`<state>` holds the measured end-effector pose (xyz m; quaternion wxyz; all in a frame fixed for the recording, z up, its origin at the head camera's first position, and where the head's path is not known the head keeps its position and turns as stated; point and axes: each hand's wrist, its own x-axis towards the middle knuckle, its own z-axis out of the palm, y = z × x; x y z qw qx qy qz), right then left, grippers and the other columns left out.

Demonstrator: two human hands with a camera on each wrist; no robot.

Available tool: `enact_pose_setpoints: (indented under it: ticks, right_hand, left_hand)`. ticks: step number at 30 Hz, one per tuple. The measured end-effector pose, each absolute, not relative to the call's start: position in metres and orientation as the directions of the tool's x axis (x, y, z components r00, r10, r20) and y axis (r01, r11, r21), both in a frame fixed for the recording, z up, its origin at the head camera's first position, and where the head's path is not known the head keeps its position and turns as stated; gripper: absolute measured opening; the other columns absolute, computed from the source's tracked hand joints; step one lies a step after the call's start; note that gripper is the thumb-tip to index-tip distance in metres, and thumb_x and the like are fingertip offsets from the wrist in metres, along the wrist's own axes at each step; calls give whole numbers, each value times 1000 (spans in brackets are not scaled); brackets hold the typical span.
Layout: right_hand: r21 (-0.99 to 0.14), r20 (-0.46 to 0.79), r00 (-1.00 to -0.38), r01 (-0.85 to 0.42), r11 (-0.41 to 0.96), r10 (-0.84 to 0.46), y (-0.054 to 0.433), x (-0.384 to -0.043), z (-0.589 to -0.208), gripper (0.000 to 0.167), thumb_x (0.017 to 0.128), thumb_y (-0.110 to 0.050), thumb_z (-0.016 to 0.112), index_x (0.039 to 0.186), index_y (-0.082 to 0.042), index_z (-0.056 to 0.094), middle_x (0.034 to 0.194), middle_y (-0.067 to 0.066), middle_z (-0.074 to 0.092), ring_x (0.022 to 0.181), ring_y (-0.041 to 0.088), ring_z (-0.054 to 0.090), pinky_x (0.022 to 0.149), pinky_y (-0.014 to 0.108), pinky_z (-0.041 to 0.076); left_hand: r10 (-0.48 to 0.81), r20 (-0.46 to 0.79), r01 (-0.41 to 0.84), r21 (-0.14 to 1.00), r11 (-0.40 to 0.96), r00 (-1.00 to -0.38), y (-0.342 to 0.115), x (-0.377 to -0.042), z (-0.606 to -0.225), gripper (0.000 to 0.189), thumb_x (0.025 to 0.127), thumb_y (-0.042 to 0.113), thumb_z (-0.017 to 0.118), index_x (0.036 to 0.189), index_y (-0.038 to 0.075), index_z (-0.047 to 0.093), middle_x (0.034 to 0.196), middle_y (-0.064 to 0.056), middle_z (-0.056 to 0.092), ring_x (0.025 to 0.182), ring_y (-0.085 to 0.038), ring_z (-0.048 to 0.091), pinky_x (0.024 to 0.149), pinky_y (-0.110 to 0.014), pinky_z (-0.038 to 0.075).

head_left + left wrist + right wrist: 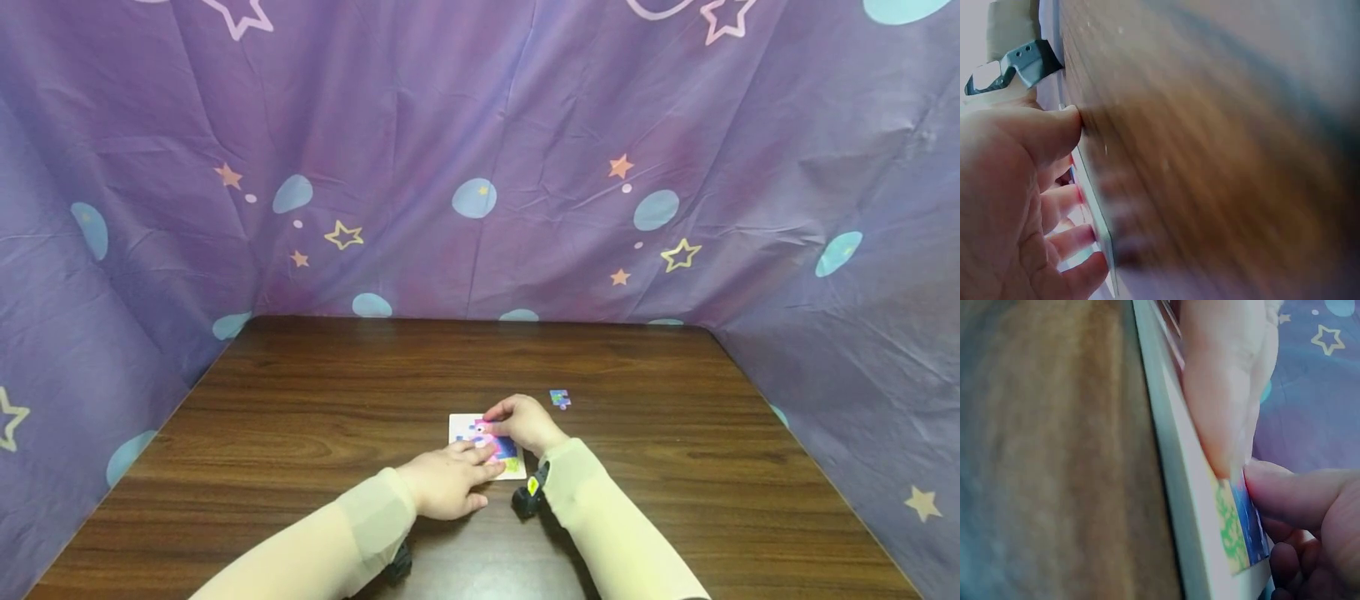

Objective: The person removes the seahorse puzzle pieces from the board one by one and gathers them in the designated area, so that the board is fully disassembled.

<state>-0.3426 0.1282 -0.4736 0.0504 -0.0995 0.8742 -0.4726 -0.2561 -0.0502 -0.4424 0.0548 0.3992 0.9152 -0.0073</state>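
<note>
A small white-bordered jigsaw board (pixel 459 422) with pink, blue and green pieces lies on the table. My left hand (pixel 448 482) rests across its lower left part, fingers spread and straight, the fingertips on the picture. At the board's upper right, my right hand (pixel 531 425) is curled, thumb and forefinger pinching a pink jigsaw piece (pixel 479 428) at the picture's top edge. In the right wrist view, a green-and-blue part of the picture (pixel 1235 525) shows beside the right thumb (pixel 1285 494). Both hands cover much of the picture.
One loose blue-and-green jigsaw piece (pixel 559 398) lies on the brown wooden table (pixel 315 400), beyond the right hand. A purple curtain (pixel 405 150) with stars surrounds the table at the back and sides. Black wrist cameras (pixel 527 500) sit under the sleeves.
</note>
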Motion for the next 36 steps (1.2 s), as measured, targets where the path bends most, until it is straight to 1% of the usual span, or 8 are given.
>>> enact_pose_setpoints:
  ticks: [4,7,10,13,18,21,29,36]
  right_hand:
    - [-790,33,-966,-182,586,-255,127,-342,-472,14,74,-10,81,87,-8,76,88,0,63,89,15,55,88,37,43]
    - [-744,67,-957,-236,625,-282,126,-341,-469,14,73,-8,80,86,-9,75,85,-2,63,88,15,55,88,37,44]
    - [-692,100,-942,-298,657,-321,125,-341,-466,14,73,-6,80,85,-11,74,83,-4,62,88,14,56,88,37,45]
    - [-683,104,-922,-338,647,-372,124,-343,-466,15,73,-4,78,87,-10,74,85,-3,63,89,15,56,89,38,45]
    - [-742,18,-914,-283,608,-404,122,-347,-466,19,76,0,75,93,-8,74,91,-2,65,95,15,54,93,37,42]
    - [-742,-16,-916,-258,618,-401,121,-349,-466,20,76,0,75,93,-10,73,92,-2,63,97,15,52,95,37,40]
    - [-721,-12,-911,-278,635,-412,121,-347,-464,22,73,-2,78,92,-11,72,96,0,58,97,17,51,95,38,40]
    - [-741,-18,-926,-242,627,-378,120,-344,-462,23,72,-1,78,92,-10,71,96,0,58,94,15,51,92,36,42]
  left_hand:
    - [729,-107,730,31,682,-676,-53,-257,-443,53,96,40,53,146,26,44,153,-1,36,140,-23,32,113,-35,29]
    - [732,-108,734,29,679,-673,-54,-257,-443,53,96,41,53,146,26,44,153,-1,36,140,-23,32,112,-37,30]
    - [735,-113,735,53,676,-669,-54,-258,-442,53,96,40,53,146,24,44,153,-3,35,141,-24,30,113,-37,29]
    - [739,-113,735,82,673,-664,-54,-260,-443,53,96,39,54,145,22,45,153,-5,36,141,-24,29,114,-37,26]
    - [752,-100,748,80,658,-651,-53,-262,-446,53,95,38,55,145,21,46,152,-7,37,140,-24,31,115,-36,25]
    - [759,-96,756,71,650,-644,-53,-262,-447,54,95,38,55,145,20,46,152,-6,37,140,-23,31,115,-35,25]
    - [758,-94,756,64,652,-645,-52,-261,-446,53,95,38,56,144,20,47,151,-6,38,140,-22,31,115,-33,24]
    - [758,-95,756,65,652,-646,-52,-260,-445,53,95,38,56,144,20,46,152,-6,37,141,-22,30,115,-34,24]
